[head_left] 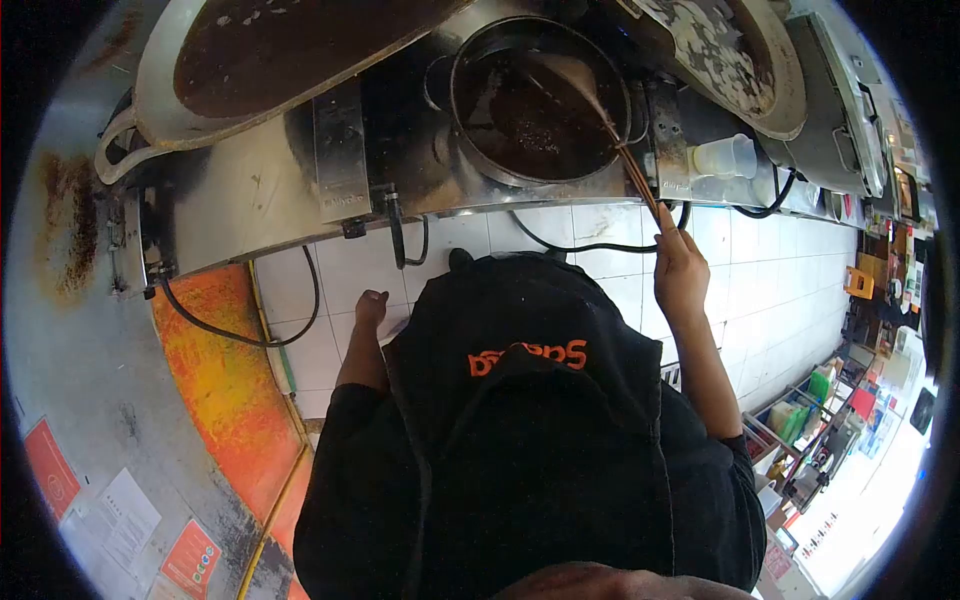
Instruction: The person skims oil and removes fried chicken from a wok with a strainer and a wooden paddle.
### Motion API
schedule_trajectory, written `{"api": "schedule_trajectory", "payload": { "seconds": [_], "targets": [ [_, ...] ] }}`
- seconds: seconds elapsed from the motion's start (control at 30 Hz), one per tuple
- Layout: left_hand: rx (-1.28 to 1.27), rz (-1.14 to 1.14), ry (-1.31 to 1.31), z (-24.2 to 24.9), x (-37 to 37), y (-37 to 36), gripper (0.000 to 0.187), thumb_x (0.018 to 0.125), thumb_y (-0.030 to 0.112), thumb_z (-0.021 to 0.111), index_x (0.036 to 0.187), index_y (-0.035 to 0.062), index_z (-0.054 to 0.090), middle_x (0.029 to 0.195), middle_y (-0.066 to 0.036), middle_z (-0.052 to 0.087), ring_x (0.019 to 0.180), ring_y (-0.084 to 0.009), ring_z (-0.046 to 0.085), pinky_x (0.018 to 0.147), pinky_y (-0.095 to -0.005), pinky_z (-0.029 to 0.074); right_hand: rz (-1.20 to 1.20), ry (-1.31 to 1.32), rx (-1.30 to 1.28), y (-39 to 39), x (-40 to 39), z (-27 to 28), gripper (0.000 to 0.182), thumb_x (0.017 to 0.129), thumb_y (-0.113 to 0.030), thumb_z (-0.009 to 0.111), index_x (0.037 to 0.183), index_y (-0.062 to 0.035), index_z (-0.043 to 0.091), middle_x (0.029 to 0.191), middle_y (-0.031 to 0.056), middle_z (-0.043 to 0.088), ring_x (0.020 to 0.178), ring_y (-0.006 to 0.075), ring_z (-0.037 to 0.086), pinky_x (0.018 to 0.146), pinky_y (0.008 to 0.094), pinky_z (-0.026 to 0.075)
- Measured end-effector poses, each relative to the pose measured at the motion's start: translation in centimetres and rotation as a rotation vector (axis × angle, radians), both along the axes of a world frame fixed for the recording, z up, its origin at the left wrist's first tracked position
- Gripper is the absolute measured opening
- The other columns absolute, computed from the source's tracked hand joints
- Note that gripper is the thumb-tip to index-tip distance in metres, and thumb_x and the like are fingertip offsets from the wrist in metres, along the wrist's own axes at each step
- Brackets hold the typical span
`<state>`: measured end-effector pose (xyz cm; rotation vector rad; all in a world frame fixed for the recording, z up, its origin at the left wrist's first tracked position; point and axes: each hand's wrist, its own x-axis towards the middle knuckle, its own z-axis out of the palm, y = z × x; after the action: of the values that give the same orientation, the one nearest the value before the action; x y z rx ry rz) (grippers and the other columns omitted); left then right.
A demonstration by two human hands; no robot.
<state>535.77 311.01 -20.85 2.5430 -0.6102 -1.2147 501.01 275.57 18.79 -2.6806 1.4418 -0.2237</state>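
Black apron (530,420) nearest; right hand (680,275) clasps long chopsticks (625,160) in the dark oil pot (540,100) (stirring underway) — left hand (370,305) hangs loosely curled, empty.

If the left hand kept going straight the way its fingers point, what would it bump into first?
Probably the front edge of the stainless steel counter above the left hand, near the black cable hanging there; depth is hard to judge.
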Motion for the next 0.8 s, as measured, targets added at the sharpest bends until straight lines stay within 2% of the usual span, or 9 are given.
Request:
{"api": "schedule_trajectory", "payload": {
  "seconds": [0.03,0.17,0.27,0.33,0.43,0.53,0.63,0.73,0.8],
  "targets": [
    [0.019,0.059,0.006,2.1,-0.1,-0.6,0.042,0.077,0.039,0.060,0.094,0.0009,0.059,0.095,-0.018,0.063,0.093,-0.0317,0.059,0.083,-0.0380,0.045,-0.015,-0.073,0.044,0.2,0.0,-0.1,0.041,0.085,-0.007,0.051,0.125,-0.0120,0.048,0.071,0.0102,0.058,0.058,0.0248,0.058,0.052,0.0352,0.047],
    [-0.066,-0.118,-0.100,-2.8,0.9,1.9,0.041,0.076,0.038,0.062,0.093,0.0011,0.059,0.094,-0.017,0.063,0.092,-0.0318,0.059,0.082,-0.0383,0.046,-0.099,-0.189,0.177,0.8,0.2,0.0,0.039,0.086,-0.007,0.049,0.125,-0.0068,0.047,0.069,0.0121,0.058,0.057,0.0224,0.058,0.053,0.0333,0.046],
    [-0.030,-0.146,-0.095,-2.3,1.0,1.8,0.040,0.076,0.038,0.062,0.093,0.0014,0.059,0.095,-0.017,0.063,0.093,-0.0318,0.059,0.083,-0.0381,0.045,-0.204,-0.490,0.591,1.0,-0.3,0.4,0.038,0.087,-0.009,0.047,0.123,0.0025,0.047,0.061,0.0023,0.048,0.053,0.0086,0.046,0.050,0.0239,0.039],
    [0.039,0.059,-0.014,0.6,0.4,0.5,0.041,0.076,0.039,0.061,0.094,0.0017,0.058,0.097,-0.017,0.062,0.095,-0.0321,0.058,0.084,-0.0380,0.045,-0.211,-0.518,0.746,1.2,-0.7,1.4,0.037,0.087,-0.009,0.048,0.122,0.0029,0.047,0.061,0.0000,0.047,0.053,0.0070,0.044,0.049,0.0225,0.038],
    [0.040,-0.005,-0.074,-2.0,0.5,1.7,0.042,0.076,0.040,0.061,0.095,0.0017,0.057,0.099,-0.017,0.062,0.096,-0.0327,0.057,0.085,-0.0381,0.044,-0.243,-0.558,1.020,1.8,-1.3,2.2,0.036,0.086,-0.010,0.048,0.119,0.0041,0.050,0.063,-0.0043,0.045,0.053,0.0037,0.040,0.047,0.0198,0.034],
    [0.061,0.150,-0.024,1.1,-0.4,0.4,0.043,0.076,0.040,0.060,0.096,0.0021,0.056,0.100,-0.018,0.062,0.098,-0.0333,0.057,0.086,-0.0384,0.044,-0.097,-0.531,1.042,2.8,-0.5,4.2,0.038,0.086,-0.014,0.049,0.120,0.0046,0.049,0.064,-0.0047,0.044,0.054,0.0041,0.039,0.047,0.0198,0.034],
    [0.007,0.132,-0.017,-1.0,-0.7,1.1,0.041,0.076,0.039,0.059,0.093,0.0018,0.057,0.099,-0.018,0.062,0.098,-0.0334,0.056,0.087,-0.0383,0.044,0.121,-0.591,1.077,3.0,2.8,8.7,0.040,0.086,-0.018,0.051,0.120,0.0048,0.049,0.065,-0.0041,0.046,0.055,0.0039,0.040,0.049,0.0196,0.034],
    [0.010,0.239,-0.004,3.0,-2.0,-0.1,0.039,0.076,0.038,0.059,0.090,0.0007,0.058,0.099,-0.019,0.061,0.097,-0.0337,0.057,0.086,-0.0391,0.044,0.136,-0.571,0.961,1.6,6.4,12.6,0.041,0.086,-0.019,0.052,0.120,0.0037,0.049,0.066,-0.0041,0.047,0.055,0.0039,0.042,0.049,0.0195,0.034],
    [-0.077,0.053,-0.072,-4.6,-2.2,2.7,0.039,0.076,0.037,0.059,0.089,0.0002,0.058,0.098,-0.019,0.061,0.096,-0.0341,0.057,0.085,-0.0395,0.045,0.123,-0.526,0.760,-0.7,10.3,15.1,0.037,0.086,-0.017,0.051,0.118,0.0016,0.051,0.065,-0.0033,0.049,0.055,0.0042,0.043,0.049,0.0202,0.035]
  ]
}}
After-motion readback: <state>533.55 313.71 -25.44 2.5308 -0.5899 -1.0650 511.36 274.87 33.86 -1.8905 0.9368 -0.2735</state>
